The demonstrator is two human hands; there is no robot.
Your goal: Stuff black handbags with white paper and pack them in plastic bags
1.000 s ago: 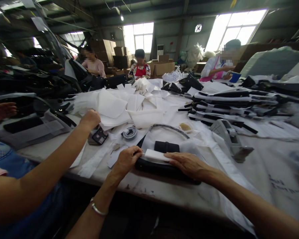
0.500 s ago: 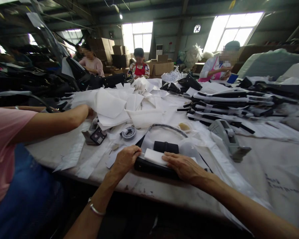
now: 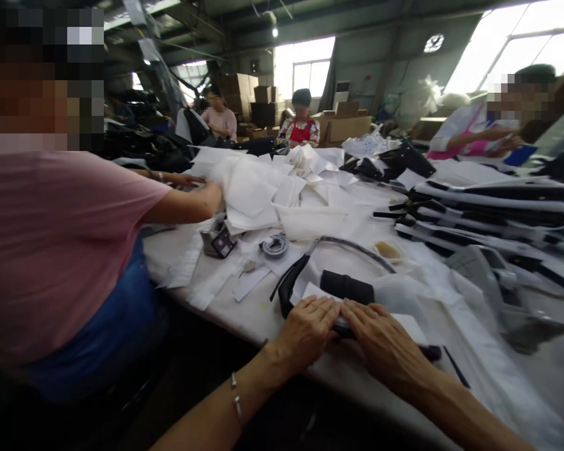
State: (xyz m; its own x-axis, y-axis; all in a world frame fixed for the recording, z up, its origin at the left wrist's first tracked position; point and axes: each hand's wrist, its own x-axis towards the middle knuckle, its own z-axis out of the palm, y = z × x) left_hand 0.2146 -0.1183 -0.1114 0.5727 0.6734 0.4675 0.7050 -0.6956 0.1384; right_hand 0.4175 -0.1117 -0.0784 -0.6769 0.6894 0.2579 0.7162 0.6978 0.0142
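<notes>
A black handbag (image 3: 287,294) lies at the table's front edge, its plastic-wrapped strap (image 3: 352,247) arched behind it. A black wrapped roll-like part (image 3: 348,287) sits on the bag. White padding sheet (image 3: 407,326) runs along the near side, partly under my hands. My left hand (image 3: 309,322) rests on the sheet and the bag's near edge, fingers stretched out and close together. Beside it, fingertips nearly meeting, my right hand (image 3: 373,329) lies on the same edge with its fingers extended. Both thumbs are mostly hidden.
Beyond the bag are a roll of grey tape (image 3: 274,246), a small tape dispenser (image 3: 217,239) and piled white sheets (image 3: 249,185). A larger dispenser (image 3: 491,282) and stacked black-and-white pieces (image 3: 489,203) stand right. A co-worker in a pink shirt (image 3: 70,250) reaches in from the left.
The view has turned left and the co-worker fills more of it. My left hand has left the bag's left corner and lies close beside my right hand.
</notes>
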